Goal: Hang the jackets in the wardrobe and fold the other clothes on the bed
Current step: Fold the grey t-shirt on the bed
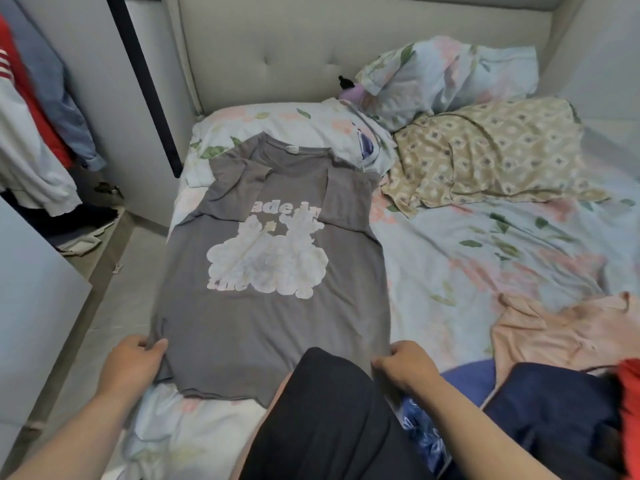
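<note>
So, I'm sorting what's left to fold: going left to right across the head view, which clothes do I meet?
Hanging clothes → grey T-shirt → peach top.

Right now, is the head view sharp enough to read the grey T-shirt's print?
Head view: soft even light, no glare; wide-angle bending at the edges; grey T-shirt print slightly blurred, lower lettering unreadable; left hand and right hand fairly sharp.

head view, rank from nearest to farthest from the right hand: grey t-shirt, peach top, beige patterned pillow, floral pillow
1. grey t-shirt, hem gripped by the right hand
2. peach top, to its right
3. beige patterned pillow, farther up, right side
4. floral pillow, at the headboard
</note>
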